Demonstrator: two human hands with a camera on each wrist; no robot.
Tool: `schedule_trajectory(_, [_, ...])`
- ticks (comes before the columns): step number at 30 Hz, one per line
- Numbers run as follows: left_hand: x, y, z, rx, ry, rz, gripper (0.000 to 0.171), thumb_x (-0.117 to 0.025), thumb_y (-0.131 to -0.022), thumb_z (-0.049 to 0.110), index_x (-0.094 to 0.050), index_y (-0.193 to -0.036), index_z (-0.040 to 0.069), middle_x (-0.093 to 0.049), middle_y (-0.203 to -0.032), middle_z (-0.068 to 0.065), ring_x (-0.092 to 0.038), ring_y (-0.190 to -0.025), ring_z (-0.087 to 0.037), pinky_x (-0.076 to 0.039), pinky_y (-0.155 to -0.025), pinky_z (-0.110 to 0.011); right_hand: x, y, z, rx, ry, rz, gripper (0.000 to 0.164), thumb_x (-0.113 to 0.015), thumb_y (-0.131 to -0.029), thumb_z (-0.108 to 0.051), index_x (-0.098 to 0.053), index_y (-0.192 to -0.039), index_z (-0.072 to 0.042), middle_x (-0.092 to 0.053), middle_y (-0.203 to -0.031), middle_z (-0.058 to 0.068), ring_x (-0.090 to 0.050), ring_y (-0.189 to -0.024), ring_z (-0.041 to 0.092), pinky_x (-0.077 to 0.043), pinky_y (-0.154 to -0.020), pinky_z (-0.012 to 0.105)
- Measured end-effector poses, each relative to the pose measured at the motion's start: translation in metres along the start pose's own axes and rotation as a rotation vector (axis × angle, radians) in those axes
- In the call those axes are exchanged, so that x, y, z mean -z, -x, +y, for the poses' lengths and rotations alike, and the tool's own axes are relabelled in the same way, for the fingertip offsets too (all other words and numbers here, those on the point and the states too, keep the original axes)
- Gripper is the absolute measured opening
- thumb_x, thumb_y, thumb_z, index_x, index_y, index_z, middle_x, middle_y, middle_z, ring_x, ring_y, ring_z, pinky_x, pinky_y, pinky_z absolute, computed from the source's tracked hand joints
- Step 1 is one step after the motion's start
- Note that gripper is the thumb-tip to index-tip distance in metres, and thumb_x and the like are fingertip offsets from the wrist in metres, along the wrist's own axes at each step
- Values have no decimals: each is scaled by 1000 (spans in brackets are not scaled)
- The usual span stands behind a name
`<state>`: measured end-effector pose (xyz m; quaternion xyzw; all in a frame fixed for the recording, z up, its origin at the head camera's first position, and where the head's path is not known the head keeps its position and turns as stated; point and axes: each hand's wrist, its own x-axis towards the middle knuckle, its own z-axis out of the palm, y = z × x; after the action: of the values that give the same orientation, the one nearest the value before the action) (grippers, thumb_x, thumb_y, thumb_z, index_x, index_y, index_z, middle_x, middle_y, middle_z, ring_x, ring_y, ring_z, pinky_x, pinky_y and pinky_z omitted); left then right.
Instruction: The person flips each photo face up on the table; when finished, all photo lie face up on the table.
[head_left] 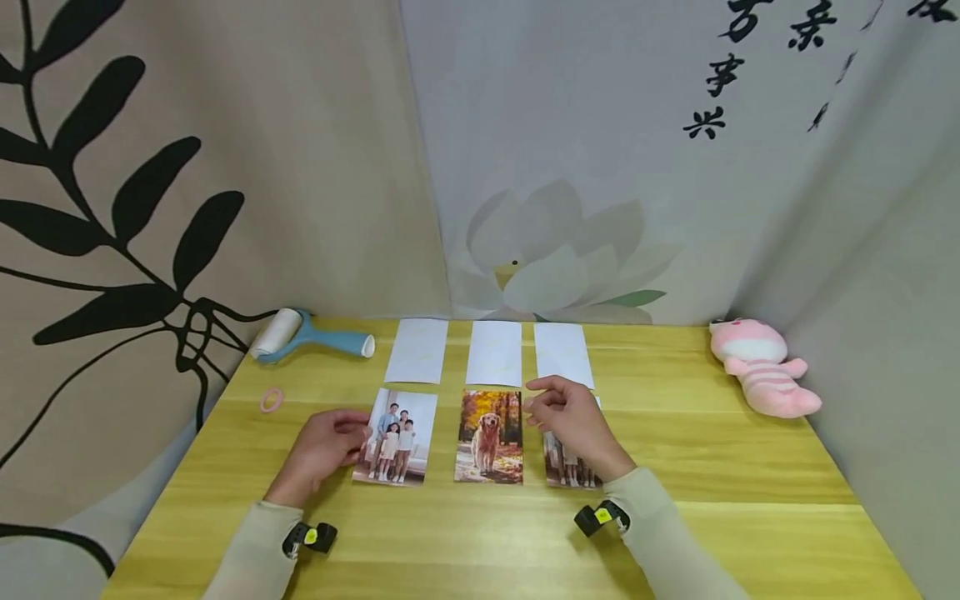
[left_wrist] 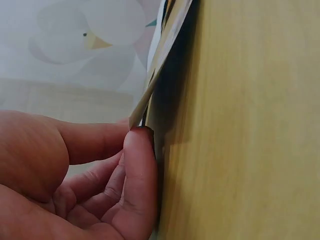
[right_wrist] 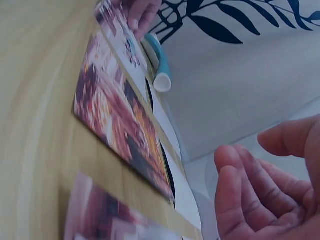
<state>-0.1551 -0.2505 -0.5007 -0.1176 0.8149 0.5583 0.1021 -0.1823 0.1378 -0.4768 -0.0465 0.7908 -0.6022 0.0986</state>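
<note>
My left hand (head_left: 326, 447) pinches the left edge of a family photo (head_left: 405, 407) between thumb and finger. In the left wrist view that photo (left_wrist: 156, 80) stands tilted, its pinched edge lifted off the wood. Beside it, in the middle, a photo of a golden dog among autumn leaves (head_left: 491, 437) lies flat. My right hand (head_left: 576, 423) hovers over a third photo (head_left: 561, 468) and hides much of it. A gap shows between thumb and fingertips of the right hand (right_wrist: 272, 195) in the right wrist view, with nothing held there.
Behind the photos lie three white cards (head_left: 417, 351) in a row. A blue-handled lint roller (head_left: 322, 336) and a pink ring (head_left: 272, 400) are at the left. A pink plush toy (head_left: 765, 367) lies at the right end of the wooden table (head_left: 712, 533). Curtains hang along the back.
</note>
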Motion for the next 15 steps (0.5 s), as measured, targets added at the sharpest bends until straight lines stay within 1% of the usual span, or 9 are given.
schedule_trajectory(3, [1, 2, 2, 9, -34, 7, 37, -66, -103, 9, -63, -135, -9, -70, -115, -20, -66, -82, -13, -60, -66, -26, 5, -2, 2, 4, 5, 12, 34, -68, -103, -12, -65, -135, -1, -73, -108, 23, -75, -95, 41, -64, -81, 48])
schedule_trajectory(6, [3, 5, 2, 5, -93, 23, 39, -66, -104, 14, -64, -136, -7, -71, -120, -22, -69, -83, -14, -61, -67, -27, 9, -6, 6, 11, 29, 11, 35, -69, -103, -15, -65, -135, -1, -73, -109, 24, -75, -96, 40, -64, -80, 46])
schedule_trajectory(8, [4, 6, 4, -32, -158, 37, 40, -66, -104, 19, -65, -136, -6, -73, -122, -23, -70, -82, -15, -61, -67, -27, 12, -9, 9, 22, 47, 19, 35, -70, -103, -16, -65, -135, -1, -74, -109, 24, -75, -95, 39, -64, -78, 45])
schedule_trajectory(11, [5, 7, 8, -93, -255, 78, 40, -66, -105, 24, -68, -134, -4, -75, -120, -22, -72, -81, -17, -59, -67, -28, 16, -13, 13, 34, 66, 37, 35, -70, -102, -16, -66, -134, -1, -74, -109, 24, -75, -94, 38, -64, -78, 44])
schedule_trajectory(13, [3, 7, 11, -133, -305, 106, 40, -66, -105, 26, -70, -133, -1, -76, -119, -19, -72, -86, -19, -58, -72, -29, 18, -16, 15, 36, 74, 43, 35, -70, -102, -17, -66, -134, -1, -74, -109, 24, -75, -94, 38, -64, -78, 44])
schedule_trajectory(15, [0, 7, 13, -156, -315, 128, 37, -66, -105, 28, -71, -132, 2, -76, -118, -16, -72, -94, -22, -57, -79, -32, 19, -18, 16, 38, 85, 46, 36, -70, -102, -17, -66, -134, -1, -74, -110, 24, -75, -94, 38, -64, -78, 45])
